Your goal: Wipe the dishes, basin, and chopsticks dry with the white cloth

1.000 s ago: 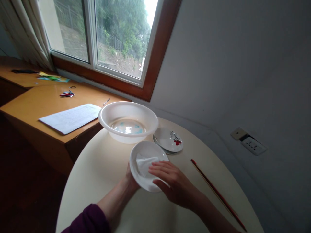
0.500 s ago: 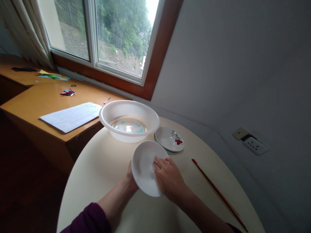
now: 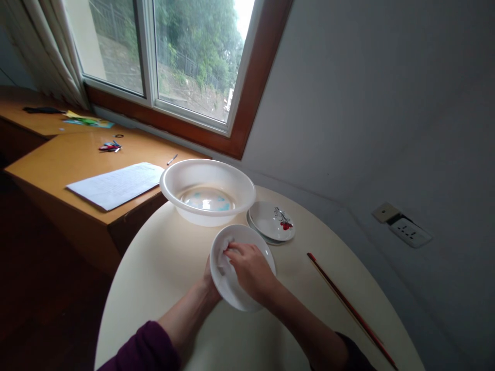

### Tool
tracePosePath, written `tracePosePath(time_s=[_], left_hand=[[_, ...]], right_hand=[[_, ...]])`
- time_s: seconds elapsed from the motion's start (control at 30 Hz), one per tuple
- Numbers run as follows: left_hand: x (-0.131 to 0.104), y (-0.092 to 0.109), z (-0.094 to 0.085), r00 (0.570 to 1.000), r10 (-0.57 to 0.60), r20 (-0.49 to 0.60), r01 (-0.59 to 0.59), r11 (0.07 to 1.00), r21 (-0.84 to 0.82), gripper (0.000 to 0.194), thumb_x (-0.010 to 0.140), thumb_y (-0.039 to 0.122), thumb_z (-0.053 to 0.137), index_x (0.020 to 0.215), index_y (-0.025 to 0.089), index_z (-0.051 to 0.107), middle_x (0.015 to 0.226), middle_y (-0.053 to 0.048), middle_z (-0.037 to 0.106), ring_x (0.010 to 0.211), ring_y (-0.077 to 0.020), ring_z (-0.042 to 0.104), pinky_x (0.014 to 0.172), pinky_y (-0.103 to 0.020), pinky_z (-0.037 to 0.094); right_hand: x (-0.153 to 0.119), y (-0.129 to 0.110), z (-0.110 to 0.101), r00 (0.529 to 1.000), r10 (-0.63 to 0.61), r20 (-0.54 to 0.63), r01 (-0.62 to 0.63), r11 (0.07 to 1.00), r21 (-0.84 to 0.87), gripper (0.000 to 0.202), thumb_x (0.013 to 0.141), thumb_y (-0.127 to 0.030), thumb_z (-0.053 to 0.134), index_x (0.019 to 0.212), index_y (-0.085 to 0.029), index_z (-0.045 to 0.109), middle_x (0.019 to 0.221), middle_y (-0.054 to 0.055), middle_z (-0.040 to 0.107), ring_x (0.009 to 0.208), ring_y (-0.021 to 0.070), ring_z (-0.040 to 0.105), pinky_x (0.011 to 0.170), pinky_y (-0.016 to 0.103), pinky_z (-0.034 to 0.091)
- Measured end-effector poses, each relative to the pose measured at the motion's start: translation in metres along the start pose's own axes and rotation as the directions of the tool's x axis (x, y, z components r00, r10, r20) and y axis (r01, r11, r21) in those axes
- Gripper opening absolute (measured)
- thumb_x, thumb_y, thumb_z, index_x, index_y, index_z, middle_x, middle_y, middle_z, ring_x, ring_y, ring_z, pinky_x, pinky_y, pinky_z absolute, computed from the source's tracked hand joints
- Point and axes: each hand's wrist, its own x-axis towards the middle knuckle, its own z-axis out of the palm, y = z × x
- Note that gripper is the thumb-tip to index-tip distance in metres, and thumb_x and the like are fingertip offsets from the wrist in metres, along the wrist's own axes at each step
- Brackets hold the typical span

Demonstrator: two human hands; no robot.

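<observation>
A white plate (image 3: pixel 236 296) is tilted in front of me above the table, held at its left edge by my left hand (image 3: pixel 210 281). The fingers of that hand are mostly hidden behind the plate. Over the plate's inner face, my right hand (image 3: pixel 250 269) has its fingers pinched on a small white wad (image 3: pixel 227 244), which looks like tissue or cloth. The wad touches the upper left of the plate. Just beyond, to the right, stacked plates (image 3: pixel 266 219) lie on the table, the top one with a red and black flower pattern.
A wide translucent white basin (image 3: pixel 178 208) with clear liquid and bluish patches stands at the back of the round table (image 3: pixel 154 268). Reddish chopsticks (image 3: pixel 350 305) lie at the right. A wooden desk (image 3: pixel 46 159) with papers (image 3: pixel 116 185) adjoins on the left.
My right hand has moved left and up across the plate, from its right side toward its upper left. The plate stays in my left hand in nearly the same place.
</observation>
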Motion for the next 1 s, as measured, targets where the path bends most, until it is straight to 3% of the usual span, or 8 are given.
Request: tracePosePath(time_s=[0.17,0.37,0.5,0.57,0.7,0.83,0.9,1.0], left_hand=[[-0.003,0.002,0.012,0.991,-0.087,0.103,0.083,0.996,0.044,0.03,0.071,0.026,0.057,0.093,0.008,0.066,0.086,-0.013,0.07,0.098,-0.0301,0.06,0.09,-0.038,0.042],[-0.002,0.001,0.01,0.988,-0.126,0.091,0.122,0.992,0.044,0.034,0.071,0.038,0.057,0.084,0.008,0.067,0.08,-0.013,0.07,0.1,-0.0326,0.058,0.091,-0.039,0.041],[0.001,0.002,0.006,0.991,-0.113,0.07,0.11,0.993,0.04,0.038,0.072,0.04,0.057,0.086,0.006,0.067,0.079,-0.015,0.069,0.1,-0.033,0.058,0.092,-0.039,0.04],[0.002,0.003,0.005,0.991,-0.107,0.079,0.105,0.994,0.03,0.04,0.072,0.04,0.057,0.088,0.005,0.067,0.08,-0.015,0.069,0.101,-0.0334,0.058,0.092,-0.04,0.039],[0.004,0.003,0.005,0.988,-0.113,0.107,0.112,0.994,0.019,0.037,0.072,0.039,0.056,0.09,0.008,0.066,0.086,-0.015,0.07,0.103,-0.0337,0.056,0.094,-0.042,0.038],[0.0,0.002,0.012,0.99,-0.111,0.09,0.108,0.993,0.038,0.036,0.074,0.037,0.054,0.094,0.008,0.065,0.09,-0.015,0.069,0.105,-0.0337,0.055,0.095,-0.043,0.037],[-0.004,0.003,0.015,0.993,-0.092,0.068,0.088,0.994,0.056,0.036,0.075,0.036,0.053,0.092,0.007,0.065,0.088,-0.016,0.07,0.104,-0.0332,0.056,0.095,-0.042,0.038],[-0.009,0.005,0.018,0.998,-0.054,0.015,0.053,0.996,0.075,0.032,0.075,0.036,0.055,0.086,0.008,0.067,0.081,-0.013,0.07,0.101,-0.0322,0.058,0.095,-0.04,0.039]], right_hand=[[-0.006,0.006,-0.008,0.962,0.182,0.205,-0.109,0.94,-0.323,0.029,0.081,-0.003,0.043,0.099,-0.007,0.065,0.105,0.017,0.063,0.098,0.0257,0.057,0.09,0.039,0.036],[-0.033,-0.005,-0.037,0.922,0.032,0.386,0.001,0.997,-0.083,0.021,0.085,-0.014,0.049,0.075,-0.013,0.067,0.087,0.01,0.068,0.085,0.022,0.062,0.083,0.035,0.04],[-0.047,-0.009,-0.046,0.956,-0.123,0.267,0.077,0.981,0.177,0.008,0.082,-0.022,0.06,0.084,-0.018,0.066,0.107,0.006,0.064,0.1,0.0184,0.058,0.1,0.036,0.029],[-0.052,-0.007,-0.043,0.973,-0.151,0.177,0.107,0.966,0.237,0.02,0.075,-0.025,0.068,0.095,-0.02,0.064,0.117,0.007,0.06,0.112,0.0202,0.051,0.105,0.04,0.021],[-0.059,0.002,-0.039,0.989,-0.141,0.036,0.121,0.936,0.33,0.011,0.08,-0.016,0.06,0.088,-0.022,0.065,0.105,0.005,0.066,0.109,0.0191,0.054,0.104,0.043,0.023],[-0.057,0.013,-0.052,0.995,0.052,-0.087,-0.006,0.886,0.464,0.015,0.085,-0.027,0.053,0.082,-0.018,0.065,0.089,0.006,0.069,0.088,0.0184,0.062,0.084,0.032,0.044],[-0.055,0.019,-0.063,0.979,0.175,-0.101,-0.115,0.894,0.433,0.022,0.085,-0.032,0.051,0.079,-0.017,0.066,0.081,0.005,0.069,0.077,0.0179,0.062,0.071,0.027,0.047],[-0.055,0.029,-0.081,0.97,0.218,-0.103,-0.164,0.909,0.384,0.026,0.085,-0.034,0.049,0.077,-0.016,0.066,0.078,0.004,0.067,0.074,0.0167,0.06,0.067,0.025,0.045]])
